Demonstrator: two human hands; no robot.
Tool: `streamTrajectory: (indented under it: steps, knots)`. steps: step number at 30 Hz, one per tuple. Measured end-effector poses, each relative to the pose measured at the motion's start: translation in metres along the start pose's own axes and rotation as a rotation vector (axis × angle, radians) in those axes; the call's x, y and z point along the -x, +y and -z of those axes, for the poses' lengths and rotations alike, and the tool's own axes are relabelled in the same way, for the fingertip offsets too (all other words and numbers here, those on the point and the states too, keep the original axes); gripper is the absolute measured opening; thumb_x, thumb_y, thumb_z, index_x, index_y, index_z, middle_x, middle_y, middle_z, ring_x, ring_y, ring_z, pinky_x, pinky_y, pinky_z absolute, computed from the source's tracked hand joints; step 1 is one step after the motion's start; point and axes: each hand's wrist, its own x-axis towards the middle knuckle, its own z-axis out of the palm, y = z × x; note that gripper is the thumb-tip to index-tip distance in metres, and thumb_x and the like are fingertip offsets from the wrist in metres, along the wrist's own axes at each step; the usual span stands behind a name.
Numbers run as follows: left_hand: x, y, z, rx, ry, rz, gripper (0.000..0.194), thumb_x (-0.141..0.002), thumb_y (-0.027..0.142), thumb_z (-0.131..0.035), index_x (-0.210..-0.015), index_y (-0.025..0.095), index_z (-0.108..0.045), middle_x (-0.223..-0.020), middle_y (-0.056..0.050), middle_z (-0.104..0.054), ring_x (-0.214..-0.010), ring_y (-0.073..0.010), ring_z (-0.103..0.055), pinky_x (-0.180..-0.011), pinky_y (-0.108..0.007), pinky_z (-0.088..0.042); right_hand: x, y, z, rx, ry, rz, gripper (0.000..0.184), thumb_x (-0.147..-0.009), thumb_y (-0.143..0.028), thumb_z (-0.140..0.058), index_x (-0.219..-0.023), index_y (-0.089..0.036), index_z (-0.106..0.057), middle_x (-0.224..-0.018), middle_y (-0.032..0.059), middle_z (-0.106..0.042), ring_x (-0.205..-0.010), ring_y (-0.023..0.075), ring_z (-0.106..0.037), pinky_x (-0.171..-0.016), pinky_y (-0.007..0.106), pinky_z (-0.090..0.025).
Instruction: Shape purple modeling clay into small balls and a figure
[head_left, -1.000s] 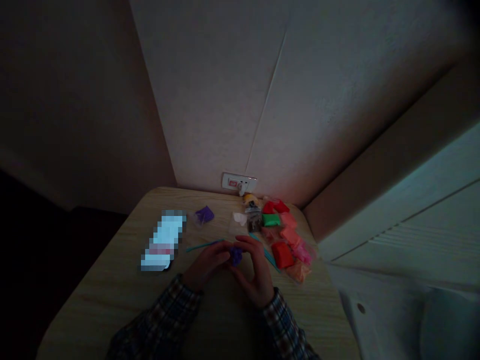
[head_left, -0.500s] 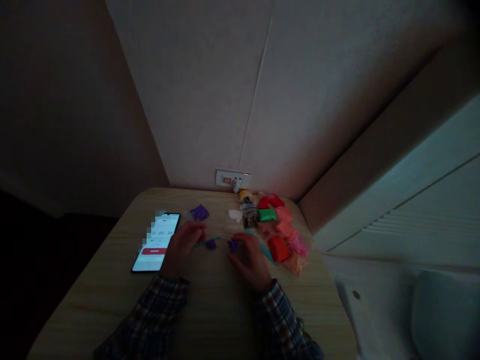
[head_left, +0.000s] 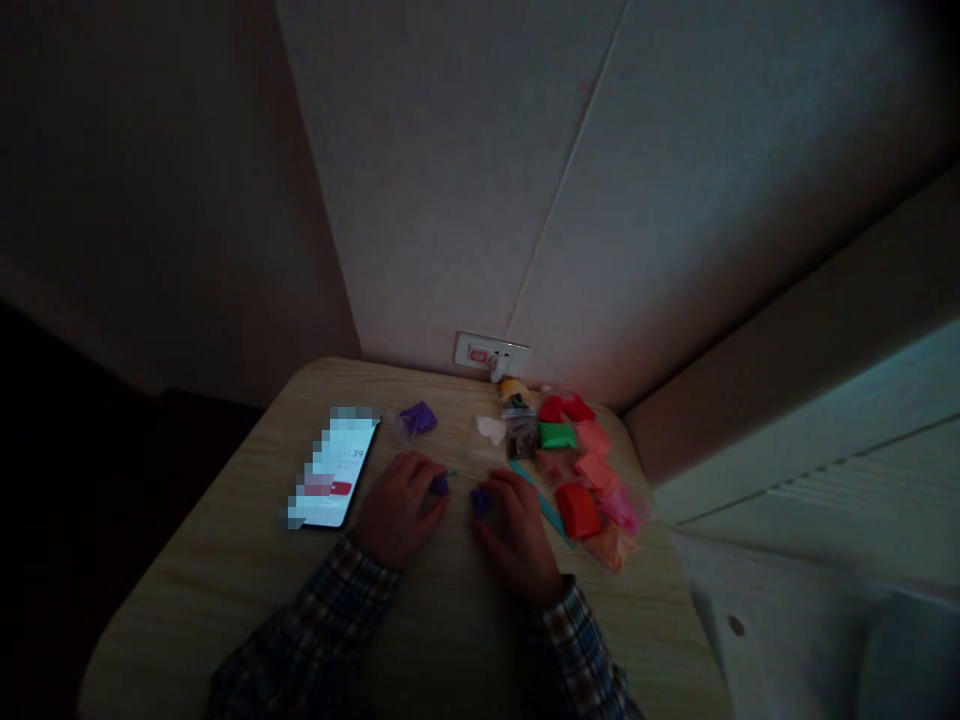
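Observation:
My left hand [head_left: 399,508] is over the table with thumb and fingertips closed around a small smooth lump of purple modelling clay [head_left: 439,485]. Just beyond that lump, the tip of a thin teal stick [head_left: 451,473] shows; the rest is hidden behind the hand. In my right hand [head_left: 519,535] a bumpy purple clay piece [head_left: 481,503] is held between thumb and fingers. A gap separates the two hands. Farther back lies a clear bag with a purple clay block [head_left: 418,417].
A phone [head_left: 335,475] with a lit screen lies at the left. On the right are bagged clays, among them red [head_left: 578,510], green [head_left: 557,436] and pink [head_left: 621,508], beside teal tools [head_left: 551,512]. A wall socket [head_left: 492,354] with a plug sits behind the table [head_left: 450,620].
My left hand let go of the bumpy clay piece, moved away leftward, then came down onto the small purple lump. My right hand kept the bumpy piece. The view shifted slightly.

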Motion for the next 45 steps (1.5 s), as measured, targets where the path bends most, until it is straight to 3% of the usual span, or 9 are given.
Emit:
streamTrajectory:
  steps: [12,23,26,32,39,45]
  knots:
    - [0.000,-0.008,-0.001,-0.062,-0.027,-0.006,0.024,-0.072,0.018,-0.056,-0.095,0.020,-0.058,-0.095,-0.007,-0.053,-0.094,-0.0252,-0.049,-0.080,-0.042,-0.045,-0.002,-0.007,-0.007,0.019,-0.043,0.046,0.039,-0.066,-0.018,-0.067,-0.102,-0.021,-0.055,-0.114,0.0101,-0.049,-0.106,0.0262,-0.046,-0.089,0.044,-0.041]
    - [-0.005,-0.007,-0.002,0.096,0.161,-0.054,0.014,-0.073,0.018,-0.054,-0.086,0.019,-0.054,-0.086,-0.005,-0.060,-0.083,-0.0205,-0.056,-0.075,-0.037,-0.049,-0.002,-0.001,-0.014,0.038,-0.018,0.077,0.046,-0.061,-0.024,-0.070,-0.104,-0.021,-0.054,-0.115,0.0102,-0.050,-0.107,0.0264,-0.047,-0.089,0.042,-0.040]
    - [-0.006,-0.005,0.000,0.178,0.195,-0.069,0.012,-0.074,0.019,-0.054,-0.086,0.018,-0.056,-0.083,-0.005,-0.062,-0.075,-0.0177,-0.058,-0.066,-0.031,-0.050,-0.004,-0.002,-0.011,-0.005,0.002,0.088,0.044,-0.066,-0.029,-0.068,-0.106,-0.019,-0.054,-0.113,0.0112,-0.051,-0.106,0.0263,-0.047,-0.090,0.042,-0.040]
    - [-0.004,0.002,0.003,0.306,0.175,-0.138,0.010,-0.075,0.023,-0.057,-0.082,0.017,-0.061,-0.074,-0.001,-0.063,-0.062,-0.0123,-0.056,-0.057,-0.024,-0.048,-0.006,-0.014,-0.002,-0.129,0.077,0.121,0.016,-0.084,-0.027,-0.047,-0.096,-0.021,-0.057,-0.102,0.0082,-0.054,-0.099,0.0216,-0.049,-0.088,0.038,-0.039]
    - [-0.001,0.011,0.002,0.341,0.132,-0.286,0.011,-0.081,0.023,-0.052,-0.082,0.017,-0.060,-0.074,-0.002,-0.061,-0.067,-0.0132,-0.056,-0.061,-0.025,-0.049,-0.004,-0.022,-0.004,-0.176,0.097,0.125,0.016,-0.086,-0.030,-0.044,-0.081,-0.019,-0.056,-0.087,0.0066,-0.053,-0.085,0.0198,-0.050,-0.076,0.035,-0.042]
    - [0.001,0.016,0.003,0.276,0.164,-0.364,0.013,-0.084,0.023,-0.047,-0.089,0.018,-0.058,-0.079,-0.004,-0.064,-0.075,-0.0146,-0.059,-0.067,-0.026,-0.050,-0.002,-0.025,0.000,-0.216,0.107,0.094,0.015,-0.085,-0.028,-0.045,-0.079,-0.019,-0.054,-0.085,0.0057,-0.053,-0.083,0.0191,-0.050,-0.074,0.033,-0.041]
